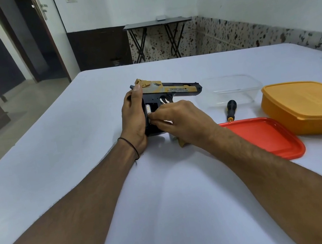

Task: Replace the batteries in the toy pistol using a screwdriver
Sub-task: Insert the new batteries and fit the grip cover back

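**Already open: a battery at the grip**

Here the white table [73, 136] carries everything. The orange tub [311, 109] sits well to the right of the toy pistol [176, 90]. The red lid [265, 138] lies right of the pistol and nearer the person, and a clear container [233, 88] stands just right of its muzzle.

The pistol lies on its side at mid-table. The left hand [133, 120] is wrapped around the back of its grip, and the right hand [181, 118] pinches the battery [148, 109] at the open compartment. The screwdriver [231, 110] lies idle to the pistol's right.

The unscrewing looks done and the cover is off; a tan piece [180, 143] under the right hand may be that cover. I cannot tell whether this battery is going in or coming out. Closing and screwing down remain.

The slide reads "DESERT EAGLE"; the line beneath is too small to read surely.
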